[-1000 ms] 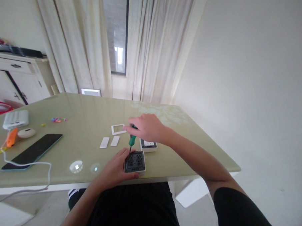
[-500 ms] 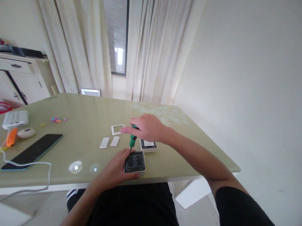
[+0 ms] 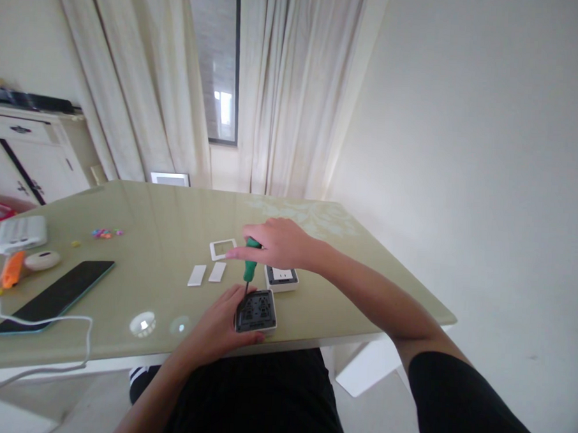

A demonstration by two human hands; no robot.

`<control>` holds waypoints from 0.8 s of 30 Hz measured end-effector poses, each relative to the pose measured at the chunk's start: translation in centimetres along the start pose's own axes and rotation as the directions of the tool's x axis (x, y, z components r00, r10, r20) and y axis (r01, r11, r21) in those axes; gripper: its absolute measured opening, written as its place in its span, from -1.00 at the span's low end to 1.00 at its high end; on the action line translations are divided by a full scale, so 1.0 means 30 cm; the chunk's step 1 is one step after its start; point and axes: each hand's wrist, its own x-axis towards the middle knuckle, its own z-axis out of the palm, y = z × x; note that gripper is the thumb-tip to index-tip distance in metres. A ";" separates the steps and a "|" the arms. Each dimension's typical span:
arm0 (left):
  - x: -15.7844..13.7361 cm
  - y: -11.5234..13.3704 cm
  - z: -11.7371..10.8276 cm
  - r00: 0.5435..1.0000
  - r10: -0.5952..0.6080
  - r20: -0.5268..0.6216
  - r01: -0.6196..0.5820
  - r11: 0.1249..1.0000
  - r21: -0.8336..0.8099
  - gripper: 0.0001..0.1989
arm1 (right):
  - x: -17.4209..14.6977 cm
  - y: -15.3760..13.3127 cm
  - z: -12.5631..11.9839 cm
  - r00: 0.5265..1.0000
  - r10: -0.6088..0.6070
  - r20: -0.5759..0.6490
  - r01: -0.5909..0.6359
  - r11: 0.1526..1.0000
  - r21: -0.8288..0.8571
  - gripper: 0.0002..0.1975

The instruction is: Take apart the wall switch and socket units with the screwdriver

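Observation:
My right hand [image 3: 281, 243] is closed around the green handle of a screwdriver [image 3: 250, 270], held nearly upright. Its dark shaft points down to the left side of a wall switch box [image 3: 258, 311], whose open face shows black inner parts inside a white rim. At the table's near edge, my left hand [image 3: 222, 322] grips this box, thumb along the front and fingers at the left side. Just behind it sits a white wall socket [image 3: 282, 277] with slots. A white square frame [image 3: 223, 249] and two white cover plates, one a small rectangle [image 3: 197, 275], lie to the left.
A black phone [image 3: 55, 296] lies at the left of the table [image 3: 149, 226], with a white cable [image 3: 89, 335] over it. Near it are an orange utility knife [image 3: 13, 268], a white round case [image 3: 42, 260], a white box [image 3: 20, 233] and small coloured pieces [image 3: 107, 233].
The whole view has shifted slightly. Both hands keep their hold, with the screwdriver still at the left side of the switch box; its handle stands a little more upright.

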 end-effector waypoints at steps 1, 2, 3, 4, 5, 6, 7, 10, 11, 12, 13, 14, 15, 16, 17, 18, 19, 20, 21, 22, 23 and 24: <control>0.000 0.003 -0.001 1.000 0.000 -0.003 0.000 1.000 -0.001 -0.20 | 0.003 0.004 0.000 1.000 -0.025 0.018 0.025 0.999 0.036 -0.65; 0.001 0.006 -0.001 1.000 0.001 -0.004 -0.001 1.000 -0.003 -0.20 | 0.005 0.010 -0.003 0.995 -0.084 0.056 0.077 0.991 0.106 -0.68; 0.001 0.009 -0.002 1.000 0.000 -0.005 0.000 1.000 -0.004 -0.20 | 0.005 0.017 -0.009 0.983 -0.154 0.096 0.135 0.974 0.182 -0.73; 0.002 0.011 -0.003 1.000 -0.004 -0.003 0.004 1.000 -0.005 -0.21 | 0.004 0.024 -0.017 0.968 -0.217 0.128 0.181 0.952 0.246 -0.79; 0.002 0.012 -0.003 1.000 -0.009 0.001 0.010 1.000 -0.004 -0.21 | 0.001 0.031 -0.026 0.954 -0.260 0.152 0.210 0.935 0.285 -0.83; 0.003 0.012 -0.003 1.000 -0.015 0.008 0.015 1.000 -0.003 -0.21 | -0.003 0.035 -0.034 0.944 -0.283 0.167 0.224 0.926 0.303 -0.86; 0.003 0.011 -0.003 1.000 -0.020 0.012 0.020 1.000 0.000 -0.21 | -0.007 0.037 -0.038 0.939 -0.292 0.180 0.228 0.924 0.309 -0.89; 0.003 0.003 0.000 1.000 -0.017 0.013 0.017 1.000 0.007 -0.19 | -0.015 0.025 -0.030 0.964 -0.201 0.174 0.157 0.959 0.237 -0.92; 0.002 0.001 0.001 1.000 -0.015 0.011 0.015 1.000 0.007 -0.19 | -0.016 0.018 -0.021 0.985 -0.113 0.134 0.091 0.983 0.162 -0.90; 0.002 -0.001 0.001 1.000 -0.013 0.010 0.013 1.000 0.007 -0.20 | -0.016 0.012 -0.012 0.997 -0.017 0.075 0.012 0.997 0.078 -0.82; 0.001 -0.001 0.001 1.000 -0.013 0.011 0.013 1.000 0.005 -0.21 | -0.014 0.008 -0.004 0.998 0.056 0.017 -0.056 0.998 0.013 -0.73; 0.000 0.000 0.001 1.000 -0.015 0.014 0.015 1.000 0.004 -0.22 | -0.013 0.007 0.002 0.996 0.089 -0.017 -0.089 0.996 -0.011 -0.67; -0.001 0.001 0.000 1.000 -0.018 0.015 0.018 1.000 0.003 -0.21 | -0.011 0.010 0.003 0.997 0.076 -0.010 -0.076 0.997 0.010 -0.65; -0.002 0.002 0.000 1.000 -0.019 0.017 0.019 1.000 0.002 -0.20 | -0.010 0.016 0.000 0.999 0.023 0.031 -0.025 0.997 0.071 -0.68; -0.003 0.003 -0.001 1.000 -0.019 0.015 0.019 1.000 0.002 -0.19 | -0.010 0.024 -0.006 0.995 -0.055 0.088 0.041 0.987 0.154 -0.74; -0.004 0.003 -0.002 1.000 -0.016 0.011 0.016 1.000 0.002 -0.19 | -0.010 0.033 -0.013 0.982 -0.132 0.134 0.099 0.968 0.230 -0.80; -0.005 0.002 -0.002 1.000 -0.010 0.008 0.010 1.000 0.002 -0.19 | -0.010 0.041 -0.020 0.968 -0.190 0.164 0.140 0.951 0.277 -0.85; -0.005 0.001 -0.002 1.000 -0.002 0.005 0.002 1.000 0.001 -0.19 | -0.011 0.047 -0.024 0.959 -0.220 0.177 0.162 0.942 0.292 -0.87; -0.004 -0.001 -0.002 1.000 0.005 0.002 -0.005 1.000 0.000 -0.20 | -0.011 0.050 -0.025 0.960 -0.220 0.175 0.165 0.945 0.281 -0.87; -0.004 -0.002 -0.003 1.000 0.011 0.000 -0.011 1.000 -0.002 -0.20 | -0.011 0.050 -0.023 0.968 -0.193 0.158 0.150 0.957 0.249 -0.87; -0.003 -0.004 -0.003 1.000 0.013 -0.001 -0.013 1.000 -0.004 -0.21 | -0.011 0.047 -0.017 0.981 -0.143 0.129 0.115 0.973 0.202 -0.87; -0.003 -0.004 -0.003 1.000 0.012 0.001 -0.012 1.000 -0.006 -0.21 | -0.010 0.042 -0.009 0.993 -0.080 0.088 0.066 0.987 0.146 -0.83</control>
